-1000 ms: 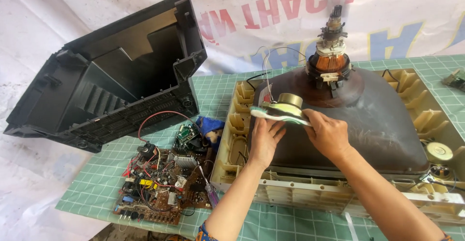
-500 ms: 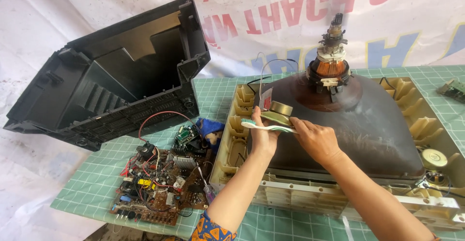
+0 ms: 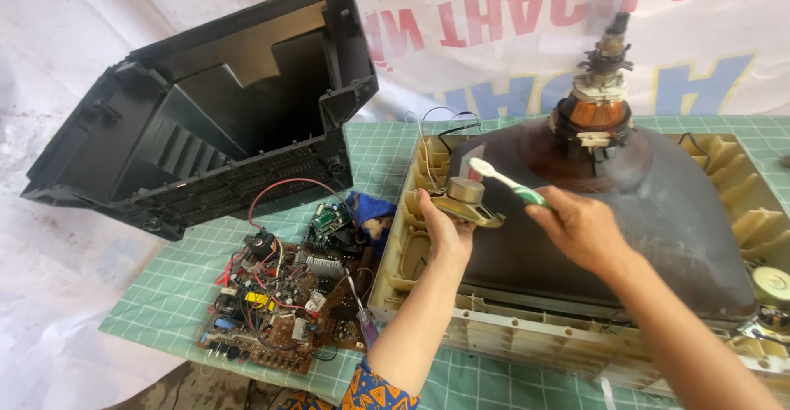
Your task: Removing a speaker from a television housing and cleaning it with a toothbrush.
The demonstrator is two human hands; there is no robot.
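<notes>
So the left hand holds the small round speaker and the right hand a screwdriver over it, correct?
Not quite: the head view shows the right hand holding a green-and-white toothbrush, not a screwdriver. The left hand does hold the small round speaker.

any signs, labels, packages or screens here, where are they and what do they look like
Banner: hangs along the back behind the table, white cloth with large red and blue letters, seen mirrored.
Picture tube: a television tube lying screen-down in its beige front frame at right, dark brown-grey back up; the screen face itself is hidden.
No packages; no labels clear enough to tell.
</notes>
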